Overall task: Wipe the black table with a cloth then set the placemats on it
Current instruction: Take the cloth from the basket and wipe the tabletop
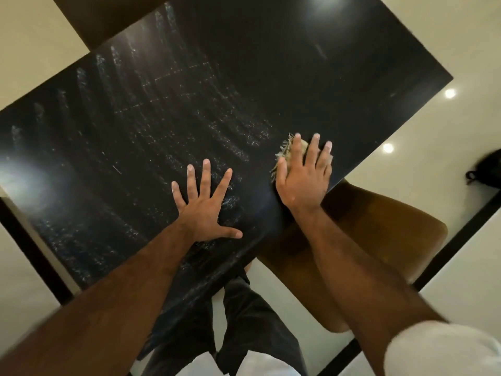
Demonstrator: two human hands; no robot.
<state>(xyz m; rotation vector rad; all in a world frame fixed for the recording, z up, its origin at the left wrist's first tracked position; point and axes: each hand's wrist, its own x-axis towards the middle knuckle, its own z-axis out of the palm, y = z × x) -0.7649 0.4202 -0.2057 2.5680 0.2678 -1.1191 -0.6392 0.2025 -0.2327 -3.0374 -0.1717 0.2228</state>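
Black and glossy, the desk (339, 58) fills the head view at a slant, seen from above by a person standing at its near edge. The right grip (303, 180) lies flat, fingers nearly straight, on a pale fringed cloth (288, 147) and presses it to the surface near the desk's right-hand edge; nothing is curled round the cloth, only laid on it. The left grip (206, 210) is spread wide, palm down on bare desk just beside the right one, holding nothing — apparently a brace.

Pale streaks in rows run across the left and middle of the top, which reads as moisture or smear left by wiping passes. The far right stretch shows no such marks, though glare makes it hard to say whether it is clean or simply untouched. By that judgement the wiping is under way and not finished.

No placemats appear anywhere in view — the second half of the task looks wholly undone. A brown chair (379, 240) stands tucked at the near right corner, and a dark bag (488, 169) lies on the pale floor (406, 118) beyond.
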